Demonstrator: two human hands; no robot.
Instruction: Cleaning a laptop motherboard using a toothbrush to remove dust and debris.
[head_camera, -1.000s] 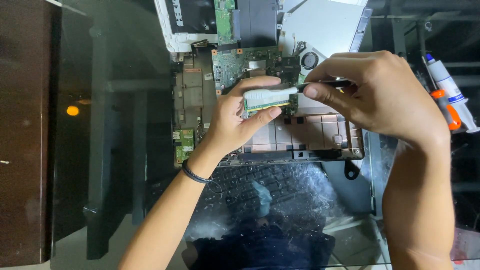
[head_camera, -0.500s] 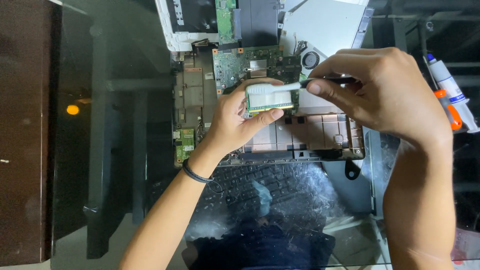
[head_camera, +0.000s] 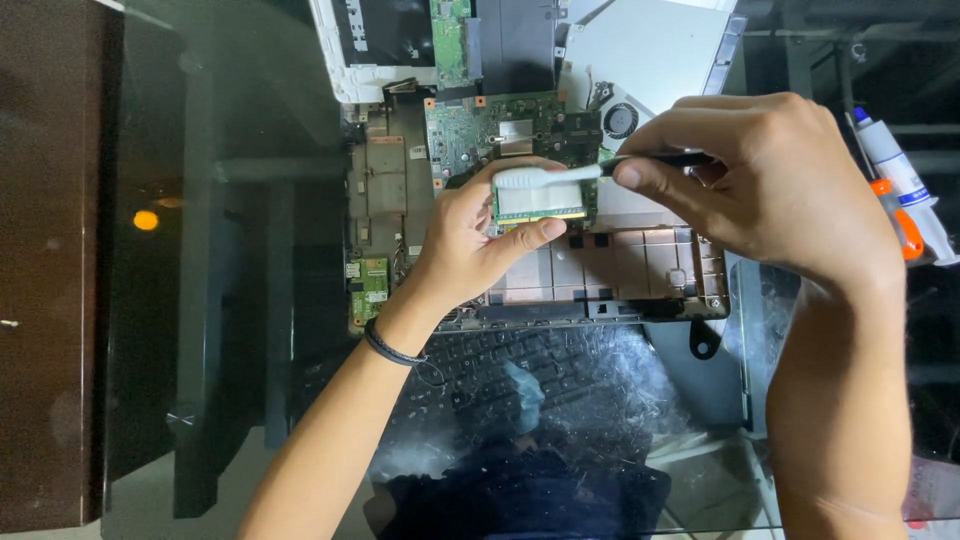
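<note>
My left hand (head_camera: 470, 245) pinches a small green memory module (head_camera: 540, 203) between thumb and fingers, held flat above an opened laptop base (head_camera: 610, 275). My right hand (head_camera: 770, 180) grips a toothbrush (head_camera: 560, 175) by its dark handle; the white brush head lies across the module's top edge. The laptop's green mainboard (head_camera: 500, 130) with a round fan (head_camera: 620, 120) sits just behind the module.
A tube with an orange cap (head_camera: 900, 195) lies at the right edge. A white laptop cover (head_camera: 650, 50) lies behind the base. A small green board (head_camera: 370, 285) sits at the base's left. Everything rests on a dark glass table (head_camera: 230, 250), with a brown wooden surface (head_camera: 50, 250) at left.
The brush head has slid left across the module, from its right end to lying along its top edge. My left hand has kept the module almost still.
</note>
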